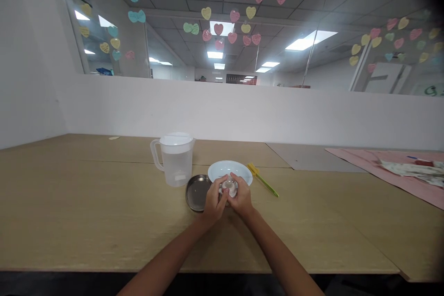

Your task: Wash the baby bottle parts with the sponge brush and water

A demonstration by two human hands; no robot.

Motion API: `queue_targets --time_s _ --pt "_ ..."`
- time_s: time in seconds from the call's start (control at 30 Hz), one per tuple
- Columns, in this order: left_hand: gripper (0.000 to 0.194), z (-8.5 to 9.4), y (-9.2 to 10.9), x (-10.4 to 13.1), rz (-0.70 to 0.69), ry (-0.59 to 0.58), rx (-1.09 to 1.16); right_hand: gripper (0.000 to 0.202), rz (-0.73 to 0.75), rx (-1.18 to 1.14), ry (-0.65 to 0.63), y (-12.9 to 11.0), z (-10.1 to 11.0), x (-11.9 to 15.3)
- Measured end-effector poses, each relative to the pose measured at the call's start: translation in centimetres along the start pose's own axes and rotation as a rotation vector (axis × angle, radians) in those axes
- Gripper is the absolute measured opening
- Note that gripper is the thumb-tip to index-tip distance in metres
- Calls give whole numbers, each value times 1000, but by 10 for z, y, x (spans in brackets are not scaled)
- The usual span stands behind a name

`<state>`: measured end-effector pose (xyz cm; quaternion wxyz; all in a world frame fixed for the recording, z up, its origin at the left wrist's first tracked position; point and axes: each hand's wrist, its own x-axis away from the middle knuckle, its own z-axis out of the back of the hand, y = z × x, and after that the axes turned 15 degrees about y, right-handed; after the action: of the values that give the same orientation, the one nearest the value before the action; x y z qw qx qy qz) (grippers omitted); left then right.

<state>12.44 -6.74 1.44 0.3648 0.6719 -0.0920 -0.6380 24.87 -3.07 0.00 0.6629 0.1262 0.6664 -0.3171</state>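
A teat-shaped piece (229, 188), its clear, rounded tip rising from a white base, sits between the two hands in the head view, held in front of the near side of a smooth, white oval bowl (227, 165). The left hand (215, 198) and right hand (242, 195) curl around it from either side, fingers and thumbs pinching it. Just beside the left hand is a round, shallow dish (197, 192) of dull grey metal with a raised rim; the hand hides whether it meets the bowl. Behind the dish rises a frosted plastic jug (177, 166) with a looped handle and white lid. Right of the bowl lies a brush (265, 182), yellow-headed, its slim green handle slanting nearer. The tan table (104, 212) stretches wide to the jug's left, with a broad strip between the dish and the straight front edge. More tabletop separates the brush from a soft pink cloth (364, 162) at far right.
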Motion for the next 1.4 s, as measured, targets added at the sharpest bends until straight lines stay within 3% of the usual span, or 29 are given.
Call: queue_targets --time_s 0.13,0.33,0.5,0.6,0.8,1.03,1.4 --pt "34 3 -2 -2 -22 -23 -17 51 -3 22 -16 0 0 2" --pt "47 13 -13 -3 -78 -189 -36 58 -9 25 -68 -2 5 5" --pt "57 19 -19 -9 -22 -89 75 53 -240 -84 90 -1 12 -3" --pt "58 21 -22 -13 -8 -63 41 42 -297 -109 165 5 15 -7" --pt "71 19 -20 -11 -117 -189 -224 33 -175 -96 79 8 17 -6" --pt "33 12 -25 -10 -241 -263 -299 48 -46 -87 -32 -3 12 -2" --pt "32 12 -15 -11 -243 -254 -194 42 -160 -57 21 -4 12 -2"
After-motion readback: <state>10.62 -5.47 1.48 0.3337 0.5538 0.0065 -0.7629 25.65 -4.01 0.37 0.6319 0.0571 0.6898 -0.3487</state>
